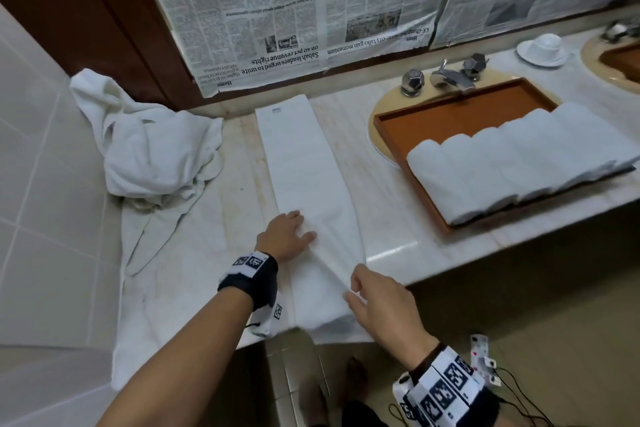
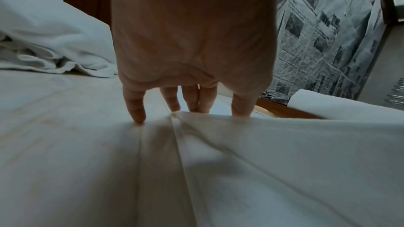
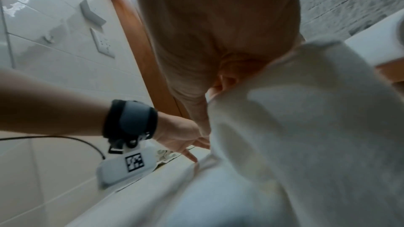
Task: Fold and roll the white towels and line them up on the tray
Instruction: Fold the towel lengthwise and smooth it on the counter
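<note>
your left fingers (image 2: 134, 106) are straight and spread, pressing the long folded towel (image 1: 304, 156) flat on the counter (image 1: 391, 229); left hand (image 1: 285, 236) sits near the towel's near end. your right hand (image 1: 384, 302) is lifted at the counter's front edge, thumb and fingers pinching the towel's right flap. five rolled towels (image 1: 512, 163) are lined up on the brown tray (image 1: 450, 118) over the sink, open tray floor behind them. crumpled towel pile (image 1: 152, 146) far left. right fingertips hidden behind cloth in the right wrist view.
</note>
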Demonstrator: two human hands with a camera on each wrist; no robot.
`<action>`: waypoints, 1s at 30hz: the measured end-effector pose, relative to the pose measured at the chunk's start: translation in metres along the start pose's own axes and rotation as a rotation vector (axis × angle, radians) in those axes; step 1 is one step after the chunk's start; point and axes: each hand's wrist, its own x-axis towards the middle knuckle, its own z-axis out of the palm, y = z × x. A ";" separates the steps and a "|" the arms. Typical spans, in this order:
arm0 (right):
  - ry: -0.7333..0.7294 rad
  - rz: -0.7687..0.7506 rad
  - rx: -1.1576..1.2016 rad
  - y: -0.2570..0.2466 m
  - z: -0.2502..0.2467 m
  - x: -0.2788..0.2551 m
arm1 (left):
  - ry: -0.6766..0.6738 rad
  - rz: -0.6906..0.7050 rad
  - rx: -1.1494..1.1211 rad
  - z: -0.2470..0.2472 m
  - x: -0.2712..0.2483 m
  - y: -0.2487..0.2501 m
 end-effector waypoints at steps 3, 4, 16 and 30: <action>-0.065 -0.026 0.014 -0.024 0.020 -0.015 | -0.019 0.030 0.052 -0.001 -0.004 -0.003; -0.091 -0.029 0.010 -0.031 0.029 -0.018 | -0.020 0.035 0.055 -0.001 -0.005 -0.004; -0.327 0.022 0.367 -0.023 0.065 -0.021 | 0.158 0.126 -0.078 0.027 -0.026 -0.025; -0.175 -0.059 -0.332 0.064 0.044 0.085 | 0.128 -0.063 0.105 0.057 -0.056 -0.011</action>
